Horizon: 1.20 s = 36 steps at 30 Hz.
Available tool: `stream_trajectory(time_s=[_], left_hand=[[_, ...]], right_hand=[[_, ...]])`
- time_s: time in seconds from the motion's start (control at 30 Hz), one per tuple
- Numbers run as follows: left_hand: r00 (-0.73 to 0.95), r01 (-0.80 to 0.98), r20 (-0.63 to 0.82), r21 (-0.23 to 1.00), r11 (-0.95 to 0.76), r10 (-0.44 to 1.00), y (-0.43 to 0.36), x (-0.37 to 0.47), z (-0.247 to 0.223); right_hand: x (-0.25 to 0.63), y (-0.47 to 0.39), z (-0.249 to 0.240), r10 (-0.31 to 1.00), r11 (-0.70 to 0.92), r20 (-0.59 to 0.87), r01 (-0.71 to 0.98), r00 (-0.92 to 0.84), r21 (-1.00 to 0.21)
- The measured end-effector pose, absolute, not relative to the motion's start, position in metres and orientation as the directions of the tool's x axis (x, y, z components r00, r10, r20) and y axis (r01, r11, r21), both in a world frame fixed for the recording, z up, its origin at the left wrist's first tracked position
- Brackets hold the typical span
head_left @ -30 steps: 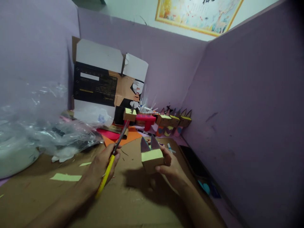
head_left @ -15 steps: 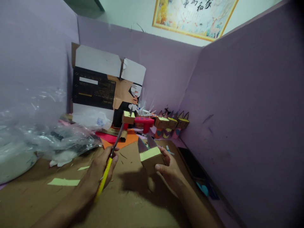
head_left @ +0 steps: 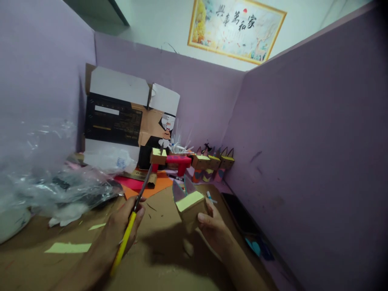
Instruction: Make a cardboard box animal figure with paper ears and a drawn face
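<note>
- Holding yellow-handled scissors, my left grip is closed around them, blades pointing ahead.
- My right grip is pinched, thumb and fingers on a small box with two pointed ears, over the surface.
- Pale paper strips lie left of my left grip.
- Beyond my right grip, three eared figures stand in a row.

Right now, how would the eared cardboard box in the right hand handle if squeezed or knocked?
The eared cardboard box is probably light, since the right hand grips just one end. Its flat faces look fairly stiff, though a hard squeeze could dent them. The thin pointed ears likely bend if knocked.
</note>
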<state>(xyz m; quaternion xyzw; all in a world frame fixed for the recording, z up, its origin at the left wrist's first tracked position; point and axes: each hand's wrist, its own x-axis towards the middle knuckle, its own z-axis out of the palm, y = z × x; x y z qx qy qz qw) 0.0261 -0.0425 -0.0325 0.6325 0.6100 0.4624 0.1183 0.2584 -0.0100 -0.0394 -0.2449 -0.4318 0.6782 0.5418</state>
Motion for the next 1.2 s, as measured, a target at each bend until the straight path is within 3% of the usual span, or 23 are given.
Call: stream_trajectory(time_s=[0.33,0.5,0.8,0.93,1.1,1.2], left_hand=[[-0.065,0.743,0.424,0.625,-0.240,0.903,-0.043,0.020,-0.029],[0.035,0.775,0.418,0.562,-0.289,0.908,-0.045,0.019,-0.029],[0.004,0.746,0.440,0.597,-0.296,0.898,-0.041,0.022,-0.042],[-0.095,0.724,0.480,0.634,-0.270,0.872,-0.042,0.022,-0.038],[-0.170,0.658,0.377,0.731,-0.180,0.911,-0.044,0.022,-0.033],[-0.195,0.621,0.396,0.758,-0.199,0.897,-0.044,0.024,-0.033]], right_hand=[[0.265,-0.005,-0.037,0.982,-0.146,-0.025,-0.682,-0.185,-0.716],[0.270,0.000,-0.030,0.985,-0.135,-0.011,-0.736,-0.171,-0.663],[0.268,0.001,-0.040,0.971,-0.034,0.119,-0.616,-0.206,-0.787],[0.265,-0.002,-0.042,0.955,0.009,0.178,-0.577,-0.237,-0.816],[0.255,-0.008,-0.041,0.976,0.046,0.163,-0.587,-0.148,-0.808],[0.251,-0.009,-0.045,0.983,0.070,0.151,-0.540,-0.108,-0.839]])
